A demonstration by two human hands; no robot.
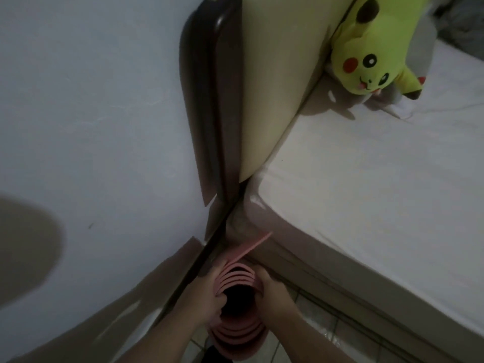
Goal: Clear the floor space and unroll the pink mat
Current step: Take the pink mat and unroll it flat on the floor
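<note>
The pink mat (237, 334) is rolled up and stands on end in the narrow gap between the wall and the bed, seen from above so its spiral layers and dark hollow centre show. A loose outer flap sticks up toward the mattress corner. My left hand (207, 292) grips the roll's left rim, fingers hooked inside the top edge. My right hand (272, 286) holds the right rim the same way. Both forearms reach in from the bottom of the view.
A bed with a white sheet (379, 195) fills the right side. Its dark headboard (209, 106) and a cream pillow (272, 82) lean against the white wall (86, 113). A yellow plush toy (374, 53) lies on the bed. Tiled floor (309, 334) shows beside the roll.
</note>
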